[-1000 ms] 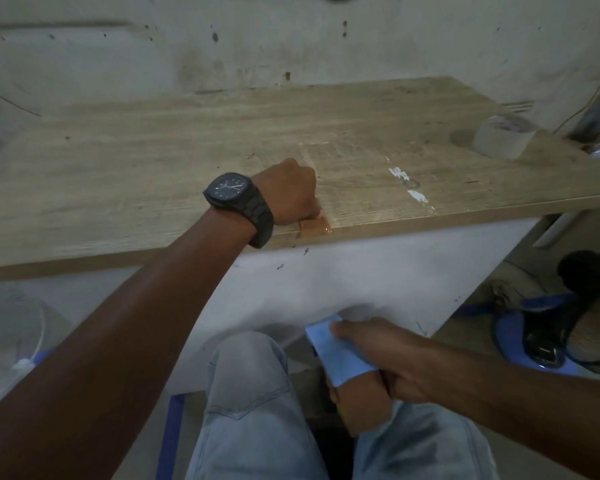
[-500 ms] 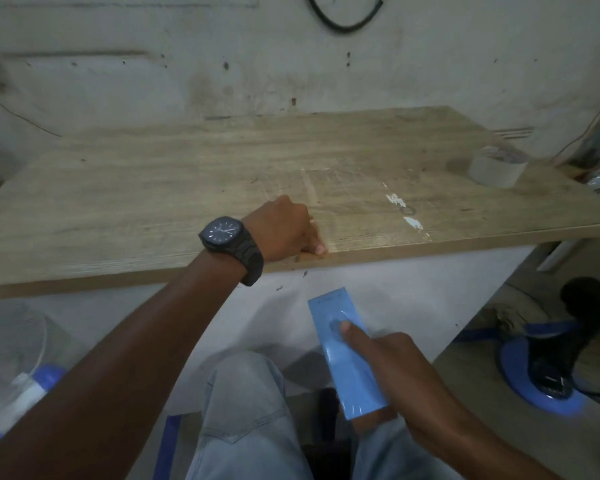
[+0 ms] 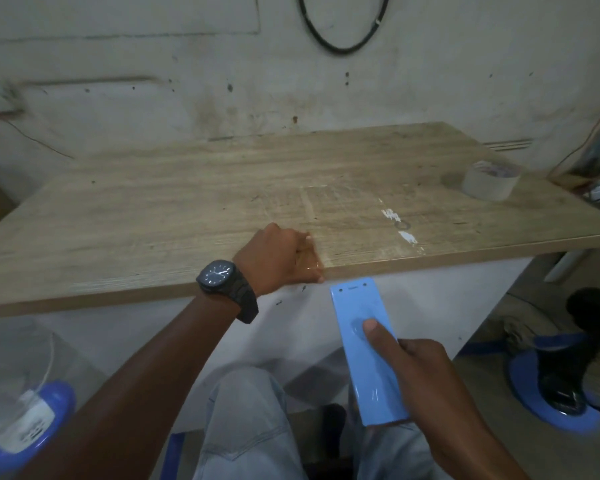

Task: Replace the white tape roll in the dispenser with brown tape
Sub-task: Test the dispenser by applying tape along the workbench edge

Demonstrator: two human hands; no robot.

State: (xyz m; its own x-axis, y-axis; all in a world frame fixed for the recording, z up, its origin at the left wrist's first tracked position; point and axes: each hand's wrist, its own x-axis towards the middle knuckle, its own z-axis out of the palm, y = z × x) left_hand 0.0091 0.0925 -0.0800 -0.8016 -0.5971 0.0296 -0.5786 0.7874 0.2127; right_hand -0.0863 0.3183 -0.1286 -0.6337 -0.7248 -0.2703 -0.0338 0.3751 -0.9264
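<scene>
My left hand (image 3: 278, 256), curled into a loose fist, rests on the near edge of the wooden table (image 3: 153, 209), fingers pressing a strip of clear-brownish tape (image 3: 314, 265) there. My right hand (image 3: 420, 372) grips a light blue dispenser (image 3: 368, 344) below the edge, forefinger laid along its top. The white tape roll (image 3: 490, 180) sits far right on the table.

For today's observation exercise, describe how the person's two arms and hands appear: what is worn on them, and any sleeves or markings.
Both forearms are bare, with no sleeves in view. The left hand has a dark wristwatch at its wrist: a rounded-square case, a dark dial with pale hands, and a dark linked band. The right hand shows no watch, no ring, no glove. No markings are visible on either arm.
</scene>
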